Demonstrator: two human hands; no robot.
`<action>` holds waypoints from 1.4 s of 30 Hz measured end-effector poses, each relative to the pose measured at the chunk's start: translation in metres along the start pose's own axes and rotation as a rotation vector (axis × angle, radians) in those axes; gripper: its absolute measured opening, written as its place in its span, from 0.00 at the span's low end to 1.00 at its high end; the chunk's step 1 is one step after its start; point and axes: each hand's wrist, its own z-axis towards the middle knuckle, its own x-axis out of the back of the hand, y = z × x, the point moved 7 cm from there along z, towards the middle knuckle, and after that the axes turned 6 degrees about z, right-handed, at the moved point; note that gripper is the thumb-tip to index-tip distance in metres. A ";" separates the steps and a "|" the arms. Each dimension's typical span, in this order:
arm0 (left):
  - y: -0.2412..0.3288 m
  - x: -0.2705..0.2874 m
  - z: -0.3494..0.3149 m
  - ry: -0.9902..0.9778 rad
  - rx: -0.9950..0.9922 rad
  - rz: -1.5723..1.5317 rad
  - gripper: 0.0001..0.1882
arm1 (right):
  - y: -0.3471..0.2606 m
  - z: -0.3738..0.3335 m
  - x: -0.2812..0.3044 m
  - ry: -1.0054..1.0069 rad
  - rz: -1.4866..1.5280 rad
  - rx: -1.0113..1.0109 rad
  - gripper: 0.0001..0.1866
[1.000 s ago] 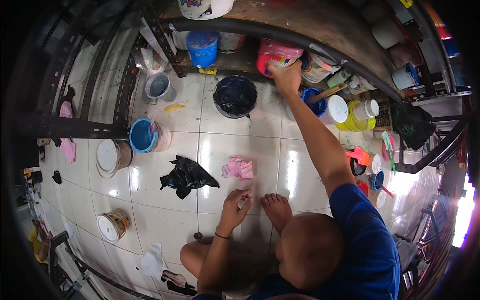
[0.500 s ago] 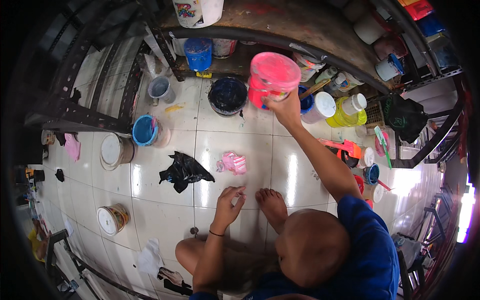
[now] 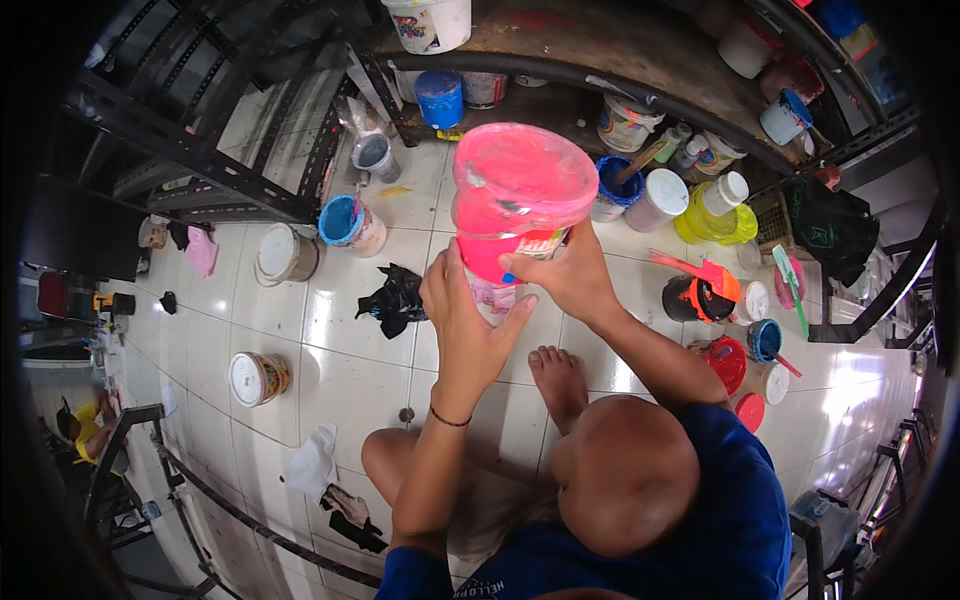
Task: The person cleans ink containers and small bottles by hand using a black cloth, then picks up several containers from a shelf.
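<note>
A bright pink paint tub (image 3: 522, 180), smeared with paint on its lid, is held up above the floor in front of me. My right hand (image 3: 575, 275) grips its lower right side, thumb across the front. Cupped at the lower left side is my left hand (image 3: 468, 325), fingers raised against the tub and thumb spread apart. Whether it bears any weight I cannot tell. A pink and white crumpled wrapper (image 3: 493, 300) shows between my hands, partly hidden. Left of them lies a crumpled black plastic bag (image 3: 395, 300).
Lidded and open paint tubs stand around me, including a blue one (image 3: 350, 225), a white-lidded one (image 3: 285, 252) and an orange-smeared black one (image 3: 700, 292). A dark shelf (image 3: 560, 40) spans the far side. A metal frame (image 3: 190, 160) stands left. Another person (image 3: 90, 425) is far left.
The pink tub has come nearer from beside the shelf in my right hand. My left hand has risen from near my knee to the tub's side. The view has shifted.
</note>
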 end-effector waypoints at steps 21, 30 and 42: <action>-0.117 -0.007 -0.013 -0.079 0.356 -0.716 0.33 | 0.013 0.009 -0.033 -0.397 -0.096 0.141 0.21; -0.197 -0.052 -0.134 0.215 0.607 -0.648 0.32 | 0.206 -0.022 -0.031 -0.567 -0.732 0.300 0.23; -0.163 -0.123 -0.125 -0.153 0.462 -0.267 0.34 | 0.243 -0.001 0.073 -0.169 -0.760 -0.099 0.18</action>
